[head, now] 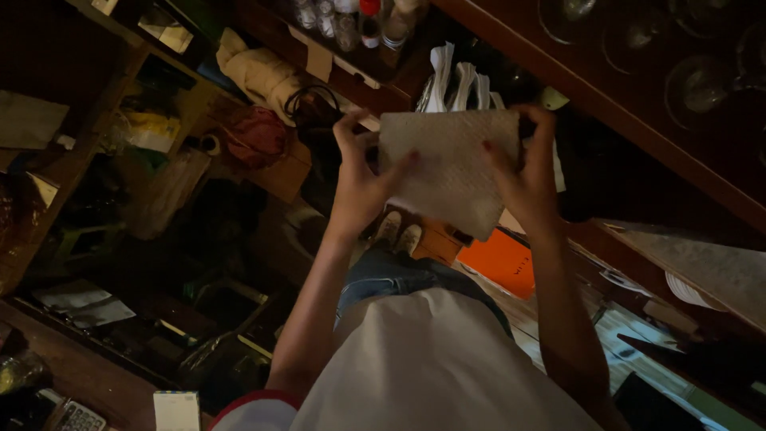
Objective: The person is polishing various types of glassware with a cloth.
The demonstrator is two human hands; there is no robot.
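A white quilted paper towel (451,168) is held up in front of me, folded into a rough square. My left hand (361,172) grips its left edge, thumb across the front. My right hand (527,172) grips the right edge the same way. Both arms reach out from my white shirt (431,359). Below the towel I see my jeans and pale shoes (399,231) on the floor.
Dim, cluttered room. Wooden shelves (263,48) at left hold bags, a pink bundle (257,136), cords and bottles (351,20). White plastic bags (455,80) hang behind the towel. An orange box (503,259) lies on the floor. A wooden counter (606,104) with glass bowls runs at right.
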